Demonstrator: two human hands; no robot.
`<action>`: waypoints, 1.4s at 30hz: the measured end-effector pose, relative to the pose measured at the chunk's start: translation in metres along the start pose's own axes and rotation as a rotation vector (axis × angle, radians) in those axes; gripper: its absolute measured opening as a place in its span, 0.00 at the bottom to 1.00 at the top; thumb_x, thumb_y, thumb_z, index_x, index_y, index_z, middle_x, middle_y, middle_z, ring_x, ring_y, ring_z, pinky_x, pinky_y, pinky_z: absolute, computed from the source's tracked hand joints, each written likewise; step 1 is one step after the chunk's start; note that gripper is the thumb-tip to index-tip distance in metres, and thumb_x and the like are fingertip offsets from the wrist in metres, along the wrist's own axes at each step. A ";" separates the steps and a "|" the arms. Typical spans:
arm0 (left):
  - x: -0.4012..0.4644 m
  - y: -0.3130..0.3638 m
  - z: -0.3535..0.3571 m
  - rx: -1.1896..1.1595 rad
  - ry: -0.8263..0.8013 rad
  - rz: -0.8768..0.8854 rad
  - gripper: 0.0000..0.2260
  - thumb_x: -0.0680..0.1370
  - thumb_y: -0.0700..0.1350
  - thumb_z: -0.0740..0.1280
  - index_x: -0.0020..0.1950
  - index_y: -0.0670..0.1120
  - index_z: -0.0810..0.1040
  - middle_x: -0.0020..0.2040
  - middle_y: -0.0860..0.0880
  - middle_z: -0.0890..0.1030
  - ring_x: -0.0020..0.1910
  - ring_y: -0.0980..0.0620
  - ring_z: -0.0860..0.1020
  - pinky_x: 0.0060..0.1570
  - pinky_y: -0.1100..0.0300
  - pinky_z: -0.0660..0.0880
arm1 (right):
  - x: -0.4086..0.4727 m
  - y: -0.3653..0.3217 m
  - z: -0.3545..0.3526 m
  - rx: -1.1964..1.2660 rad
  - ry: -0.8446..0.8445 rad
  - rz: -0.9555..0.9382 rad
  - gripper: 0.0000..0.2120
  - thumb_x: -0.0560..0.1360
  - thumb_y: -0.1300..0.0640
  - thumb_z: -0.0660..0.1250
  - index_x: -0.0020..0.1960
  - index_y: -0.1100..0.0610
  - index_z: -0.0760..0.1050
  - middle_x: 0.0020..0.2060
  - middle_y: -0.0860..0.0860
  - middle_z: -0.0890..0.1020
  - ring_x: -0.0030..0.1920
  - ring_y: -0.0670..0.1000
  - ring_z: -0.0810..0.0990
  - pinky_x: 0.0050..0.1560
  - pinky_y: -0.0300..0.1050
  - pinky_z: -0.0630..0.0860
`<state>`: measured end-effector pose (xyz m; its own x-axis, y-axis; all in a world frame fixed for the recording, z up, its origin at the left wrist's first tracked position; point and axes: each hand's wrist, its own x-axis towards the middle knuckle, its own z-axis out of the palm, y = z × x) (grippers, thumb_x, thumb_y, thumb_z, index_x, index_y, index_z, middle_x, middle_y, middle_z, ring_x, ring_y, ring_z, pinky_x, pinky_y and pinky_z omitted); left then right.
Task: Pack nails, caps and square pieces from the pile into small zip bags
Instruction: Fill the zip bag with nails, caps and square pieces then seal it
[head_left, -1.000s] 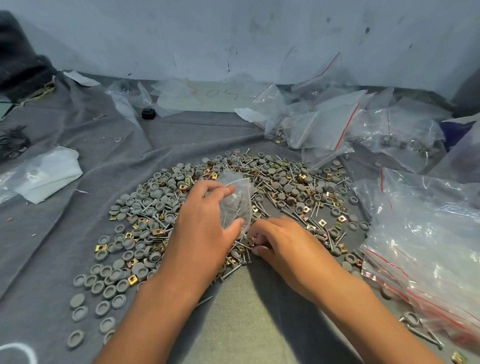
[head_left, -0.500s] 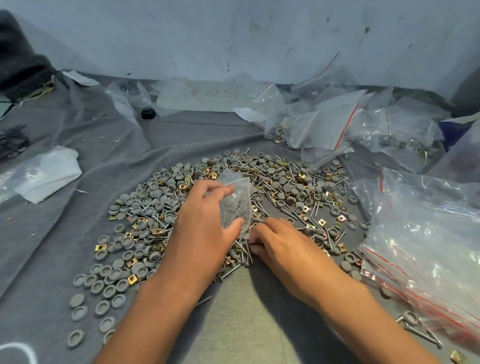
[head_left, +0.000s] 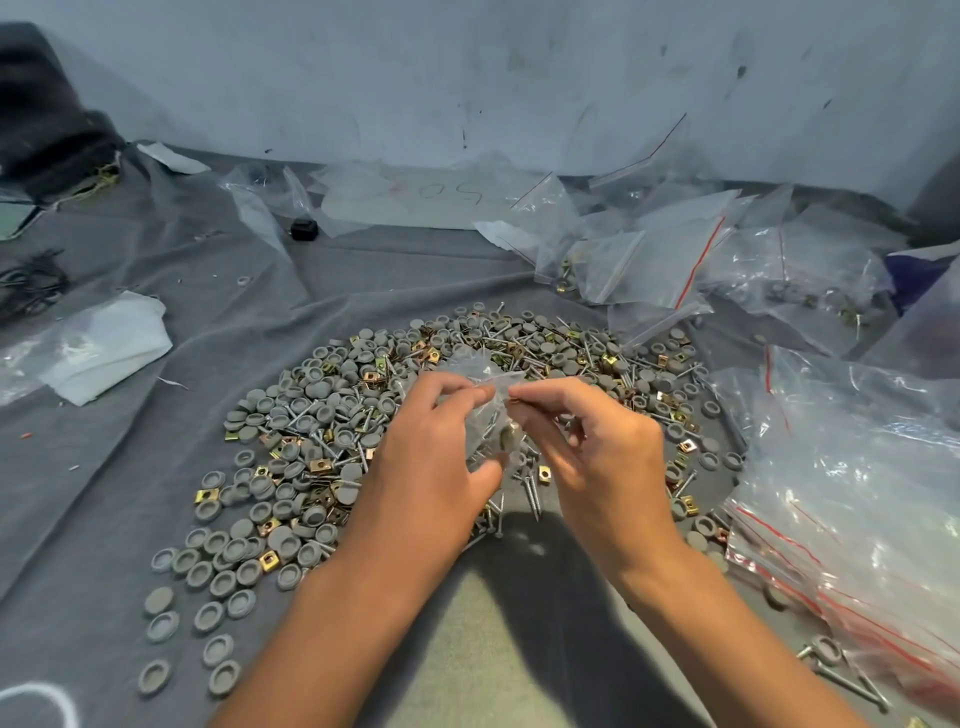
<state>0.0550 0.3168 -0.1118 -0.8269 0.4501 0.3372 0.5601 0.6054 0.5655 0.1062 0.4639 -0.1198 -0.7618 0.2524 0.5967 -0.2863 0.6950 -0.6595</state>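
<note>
A wide pile (head_left: 322, 447) of grey round caps, silver nails and brass square pieces lies on the grey cloth. Above its near side my left hand (head_left: 431, 462) grips a small clear zip bag (head_left: 485, 410) between thumb and fingers. Some nails and a cap show through the bag. My right hand (head_left: 587, 447) is raised to the bag's mouth, its thumb and fingertips pinching something small there; what it pinches is too small to tell. Loose nails (head_left: 530, 488) lie just under the two hands.
A heap of clear zip bags with red strips (head_left: 857, 493) lies at the right. More bags (head_left: 654, 260), some filled, lie at the back right by the wall. A white cloth (head_left: 104, 348) sits at the left. Stray caps (head_left: 218, 613) trail toward the near left.
My right hand has lifted off the pile and come up to the bag's mouth. My left hand has raised the bag slightly and turned it toward the right hand.
</note>
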 end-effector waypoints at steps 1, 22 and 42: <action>0.000 -0.001 0.000 -0.005 0.003 -0.003 0.25 0.72 0.46 0.78 0.68 0.49 0.77 0.58 0.60 0.69 0.53 0.67 0.67 0.54 0.85 0.58 | 0.000 0.002 0.002 -0.081 0.008 -0.057 0.09 0.75 0.59 0.74 0.55 0.53 0.84 0.48 0.44 0.85 0.49 0.43 0.82 0.50 0.38 0.79; 0.005 -0.009 -0.014 0.000 0.096 -0.079 0.27 0.72 0.47 0.77 0.70 0.50 0.76 0.59 0.58 0.72 0.51 0.63 0.70 0.51 0.78 0.66 | -0.020 0.016 0.007 -0.404 -0.657 -0.050 0.11 0.82 0.49 0.65 0.63 0.41 0.76 0.54 0.41 0.75 0.57 0.45 0.70 0.53 0.43 0.74; 0.006 -0.008 -0.014 0.008 0.104 -0.082 0.25 0.73 0.48 0.76 0.70 0.50 0.76 0.58 0.58 0.71 0.49 0.63 0.68 0.53 0.71 0.66 | -0.022 -0.005 0.009 -0.337 -0.711 -0.037 0.11 0.82 0.54 0.61 0.58 0.50 0.81 0.56 0.47 0.75 0.55 0.50 0.77 0.57 0.46 0.75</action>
<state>0.0447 0.3056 -0.1043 -0.8704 0.3282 0.3668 0.4904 0.6427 0.5886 0.1193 0.4484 -0.1340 -0.9768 -0.1869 0.1047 -0.2135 0.8899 -0.4032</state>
